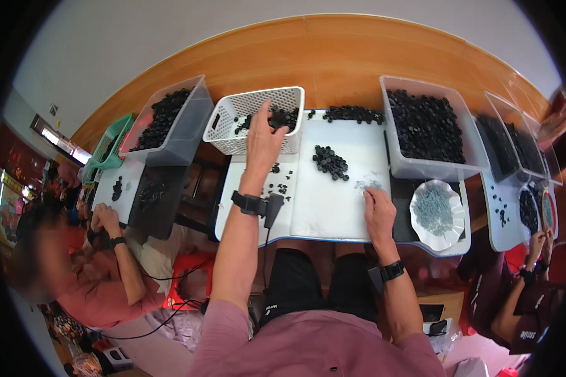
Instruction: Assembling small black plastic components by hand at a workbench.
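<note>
My left hand (264, 141) reaches over the white perforated basket (223, 139), its thumb and fingers apart. A blurred dark piece (278, 119) shows between thumb and fingers; whether it touches them is unclear. Several small black round parts (242, 124) lie inside the basket. On the white work board (314, 210), my right hand (379, 213) has its fingertips pinched together beside a scatter of small translucent pieces (368, 184). What is in the pinch is too small to make out. A pile of black round parts (330, 163) sits on the board between my hands.
A clear bin (434, 168) of black parts stands at the back right, with a white scalloped plate (419, 221) of pale bluish pieces before it. More black parts (355, 114) line the back edge. Co-workers' hands (105, 218) are at the left, others (538, 245) at the right.
</note>
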`<state>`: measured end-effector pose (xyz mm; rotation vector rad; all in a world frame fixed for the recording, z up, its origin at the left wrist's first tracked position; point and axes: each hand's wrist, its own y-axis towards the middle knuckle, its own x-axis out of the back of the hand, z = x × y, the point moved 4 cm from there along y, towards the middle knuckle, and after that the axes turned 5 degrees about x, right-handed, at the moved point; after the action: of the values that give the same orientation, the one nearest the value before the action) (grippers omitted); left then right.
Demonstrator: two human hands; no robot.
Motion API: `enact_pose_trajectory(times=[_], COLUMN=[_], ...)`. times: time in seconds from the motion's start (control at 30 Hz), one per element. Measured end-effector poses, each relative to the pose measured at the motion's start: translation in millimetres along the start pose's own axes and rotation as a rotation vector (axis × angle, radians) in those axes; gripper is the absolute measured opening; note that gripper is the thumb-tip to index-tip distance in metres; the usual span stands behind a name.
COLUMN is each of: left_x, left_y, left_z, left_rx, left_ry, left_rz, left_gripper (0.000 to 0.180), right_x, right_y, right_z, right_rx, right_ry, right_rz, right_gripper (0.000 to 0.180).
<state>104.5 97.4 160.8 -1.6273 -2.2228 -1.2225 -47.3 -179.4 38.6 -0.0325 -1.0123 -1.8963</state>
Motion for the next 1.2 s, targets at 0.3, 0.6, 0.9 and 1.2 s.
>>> enact_pose_trajectory(times=[0.3, 0.6, 0.9, 1.2], left_x=[-93, -112, -99, -98], left_y=[-97, -123, -122, -126], left_z=[4, -1, -19, -14], left_rx=[0.032, -0.067, -0.086, -0.192], left_ry=[-0.022, 0.1, 0.277, 0.207], left_rz=[0.494, 0.346, 0.443, 0.333], left_gripper=[0.028, 0.021, 0.015, 0.013], right_x=[-4, -2, -1, -1], right_y=[2, -2, 0, 0], right_z=[-10, -8, -9, -8], right_rx=[-0.057, -0.027, -0.058, -0.047], right_ry=[0.066, 0.078, 0.073, 0.064], right_rz=[-0.025, -0.03, -0.003, 0.004], right_gripper=[0.009, 0.011, 0.009, 0.009])
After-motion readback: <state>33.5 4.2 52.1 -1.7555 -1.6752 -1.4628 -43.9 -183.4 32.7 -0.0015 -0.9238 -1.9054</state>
